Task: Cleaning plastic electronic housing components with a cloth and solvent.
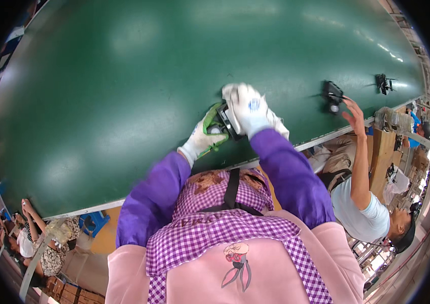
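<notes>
Both my hands wear white gloves and meet over the green table, close to its near edge. My left hand (206, 136), its glove green on the palm side, is closed round a small black device (223, 115) with a shiny flat face and a pale round part. Over that face lies my right hand (249, 107), slightly blurred, gripping a white cloth (277, 123) that hangs out to the right. The cloth and right hand hide much of the device, so its exact kind does not show.
The broad green table (98, 91) stretches ahead. To the right, a co-worker's hand (355, 116) reaches toward a similar black device (333, 96). Another black device (383, 84) lies farther right. People sit along the near edge at left, beside a blue stool (93, 222).
</notes>
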The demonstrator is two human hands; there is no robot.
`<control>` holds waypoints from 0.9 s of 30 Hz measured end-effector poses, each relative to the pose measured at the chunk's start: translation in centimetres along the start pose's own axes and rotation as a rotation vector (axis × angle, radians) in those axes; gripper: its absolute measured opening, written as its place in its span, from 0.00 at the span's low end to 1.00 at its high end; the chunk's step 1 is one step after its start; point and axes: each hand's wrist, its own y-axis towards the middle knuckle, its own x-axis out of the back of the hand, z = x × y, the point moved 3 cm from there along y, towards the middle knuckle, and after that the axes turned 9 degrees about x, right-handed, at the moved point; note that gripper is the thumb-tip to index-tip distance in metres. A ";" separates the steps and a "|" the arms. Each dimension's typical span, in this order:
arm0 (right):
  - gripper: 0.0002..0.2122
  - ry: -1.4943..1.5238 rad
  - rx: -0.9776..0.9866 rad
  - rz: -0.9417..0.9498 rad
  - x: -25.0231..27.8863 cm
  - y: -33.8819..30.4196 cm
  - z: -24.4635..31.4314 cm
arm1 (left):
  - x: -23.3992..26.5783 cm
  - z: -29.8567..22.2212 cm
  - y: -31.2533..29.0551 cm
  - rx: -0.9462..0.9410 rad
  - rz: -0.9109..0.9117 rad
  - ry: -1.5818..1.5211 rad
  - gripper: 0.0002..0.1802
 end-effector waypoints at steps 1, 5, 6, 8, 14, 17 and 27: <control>0.11 -0.052 0.072 -0.041 1.7 -2.1 0.9 | -0.5 -1.0 0.1 -0.064 -0.002 0.018 0.49; 0.10 0.006 -0.067 0.195 1.7 -4.2 1.5 | -0.5 -1.1 0.4 -0.217 -0.032 0.159 0.47; 0.10 -0.009 0.025 0.079 0.4 -2.6 0.2 | -0.3 -1.2 0.4 -0.215 -0.024 0.163 0.47; 0.14 0.118 -0.173 0.327 2.1 2.6 0.3 | 0.3 -0.5 0.2 -0.088 0.017 0.012 0.47; 0.12 -0.056 0.029 -0.023 2.3 0.1 -4.6 | -0.4 -0.5 -0.1 -0.158 0.025 0.017 0.50; 0.11 0.128 -0.007 0.048 2.0 -2.4 -4.8 | -0.3 -1.7 -0.5 0.044 0.145 -0.069 0.53; 0.11 0.191 0.069 0.322 2.4 0.0 5.2 | 0.3 -0.1 0.7 -0.006 0.115 -0.063 0.36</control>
